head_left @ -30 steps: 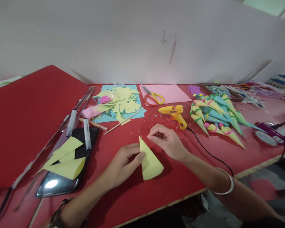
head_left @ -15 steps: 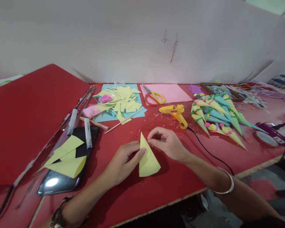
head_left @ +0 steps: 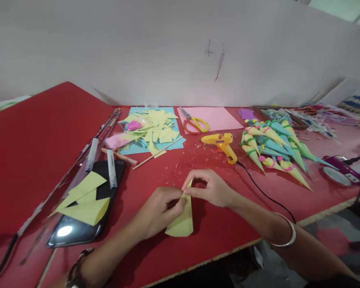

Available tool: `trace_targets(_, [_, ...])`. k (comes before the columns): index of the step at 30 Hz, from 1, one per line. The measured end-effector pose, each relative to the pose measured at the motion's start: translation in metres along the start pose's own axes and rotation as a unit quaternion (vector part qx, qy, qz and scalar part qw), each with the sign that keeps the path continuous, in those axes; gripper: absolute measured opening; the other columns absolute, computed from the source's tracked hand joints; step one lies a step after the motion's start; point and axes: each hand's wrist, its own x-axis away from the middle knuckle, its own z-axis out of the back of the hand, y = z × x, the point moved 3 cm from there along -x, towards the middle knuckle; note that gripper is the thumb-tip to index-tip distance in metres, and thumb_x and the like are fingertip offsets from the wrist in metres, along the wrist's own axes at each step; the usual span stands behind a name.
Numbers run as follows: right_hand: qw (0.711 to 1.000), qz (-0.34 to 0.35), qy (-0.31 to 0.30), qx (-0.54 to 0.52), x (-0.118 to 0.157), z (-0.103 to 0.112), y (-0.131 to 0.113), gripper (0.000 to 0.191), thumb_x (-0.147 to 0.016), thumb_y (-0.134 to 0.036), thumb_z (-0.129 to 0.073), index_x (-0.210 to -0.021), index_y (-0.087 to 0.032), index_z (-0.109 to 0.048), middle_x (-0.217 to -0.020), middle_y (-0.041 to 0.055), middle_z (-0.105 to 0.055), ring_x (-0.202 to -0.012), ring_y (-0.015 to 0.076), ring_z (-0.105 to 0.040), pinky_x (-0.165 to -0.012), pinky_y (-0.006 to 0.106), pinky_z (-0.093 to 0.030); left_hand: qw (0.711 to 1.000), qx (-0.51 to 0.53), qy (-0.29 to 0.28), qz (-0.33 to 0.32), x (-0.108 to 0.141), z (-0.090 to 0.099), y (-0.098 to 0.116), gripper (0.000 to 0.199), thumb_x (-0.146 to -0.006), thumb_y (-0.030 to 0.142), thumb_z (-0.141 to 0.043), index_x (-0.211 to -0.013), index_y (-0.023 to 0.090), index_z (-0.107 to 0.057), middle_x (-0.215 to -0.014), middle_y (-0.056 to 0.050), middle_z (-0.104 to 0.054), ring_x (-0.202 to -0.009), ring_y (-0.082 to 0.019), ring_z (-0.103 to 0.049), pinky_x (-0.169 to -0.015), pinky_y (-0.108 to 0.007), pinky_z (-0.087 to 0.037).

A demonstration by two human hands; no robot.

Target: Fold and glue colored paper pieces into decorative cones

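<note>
A yellow paper cone (head_left: 182, 219) is between my hands, its wide end toward me and its narrow tip pointing away. My left hand (head_left: 162, 210) grips its left side with thumb and fingers. Near the tip, my right hand (head_left: 209, 189) pinches the paper between thumb and forefinger, the two hands' fingertips close together. A yellow glue gun (head_left: 220, 143) lies beyond my right hand, its black cord trailing toward the table's front edge.
Finished-looking cones (head_left: 276, 140) are piled at the right. Yellow paper pieces (head_left: 159, 128), scissors (head_left: 195, 122) and pink paper (head_left: 219, 116) lie at the back. A black phone (head_left: 78, 226) with paper strips and markers (head_left: 111, 169) sits left. A thin wooden stick (head_left: 156, 154) lies ahead.
My right hand has moved left and slightly toward me, and now pinches the cone near its tip. The cone has turned, its wide end swinging left and toward me.
</note>
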Motion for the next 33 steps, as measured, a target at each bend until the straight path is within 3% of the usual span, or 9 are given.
trace_targets(8, [0.998,-0.045,0.040,0.000,0.000,0.006,0.007,0.019,-0.075,-0.030,-0.058,-0.063,-0.016,-0.060,-0.055,-0.0022,-0.058,-0.045,0.0063,-0.050,-0.045,0.019,-0.041,0.999,0.029,-0.017,0.004,-0.001,0.001,0.002,0.028,-0.076,0.022,-0.036,-0.051,0.018,-0.027,-0.050,0.006,-0.024,-0.045,-0.006,-0.025,-0.043,-0.019,-0.020])
trace_targets(13, [0.991,-0.036,0.129,-0.001,-0.002,0.023,0.012,0.025,-0.080,-0.034,-0.051,-0.064,-0.016,-0.055,-0.050,-0.0041,-0.051,-0.043,0.0055,-0.047,-0.044,0.017,-0.038,0.999,0.016,-0.034,-0.017,0.001,0.000,0.006,0.031,-0.078,0.026,-0.036,-0.050,0.018,-0.025,-0.049,0.006,-0.025,-0.047,-0.007,-0.026,-0.044,-0.020,-0.022])
trace_targets(16, [0.995,-0.021,0.088,-0.034,-0.003,0.021,0.010,0.029,-0.083,-0.039,-0.044,-0.073,-0.016,-0.057,-0.053,-0.0036,-0.051,-0.045,0.0060,-0.046,-0.044,0.018,-0.039,1.000,0.026,-0.011,0.000,0.001,0.001,0.005,0.031,-0.081,0.028,-0.034,-0.052,0.018,-0.028,-0.052,0.005,-0.028,-0.048,-0.007,-0.028,-0.045,-0.019,-0.023])
trace_targets(21, [1.000,0.004,-0.012,-0.003,-0.001,0.004,0.001,0.018,-0.074,-0.034,-0.060,-0.072,-0.016,-0.057,-0.067,-0.0008,-0.056,-0.061,0.0094,-0.051,-0.059,0.022,-0.043,1.000,0.029,-0.005,0.008,0.000,0.001,0.001,0.032,-0.084,0.029,-0.034,-0.053,0.017,-0.036,-0.052,0.006,-0.029,-0.047,-0.007,-0.029,-0.044,-0.019,-0.023])
trace_targets(28, [1.000,-0.022,-0.011,0.020,-0.001,0.002,0.006,0.016,-0.079,-0.027,-0.053,-0.067,-0.016,-0.055,-0.059,-0.0022,-0.054,-0.054,0.0082,-0.050,-0.053,0.020,-0.040,0.997,-0.061,0.038,0.019,-0.002,0.003,-0.001,0.029,-0.085,0.030,-0.037,-0.069,0.016,-0.056,-0.059,0.003,-0.050,-0.055,-0.009,-0.043,-0.052,-0.019,-0.032])
trace_targets(33, [0.994,0.013,0.006,0.106,-0.001,0.004,0.003,0.026,-0.085,-0.022,-0.042,-0.060,-0.017,-0.050,-0.056,-0.0026,-0.052,-0.054,0.0075,-0.048,-0.054,0.019,-0.037,0.995,-0.090,0.044,0.020,-0.004,0.001,-0.006,0.033,-0.083,0.029,-0.038,-0.053,0.016,-0.040,-0.050,0.007,-0.033,-0.047,-0.007,-0.031,-0.045,-0.018,-0.024])
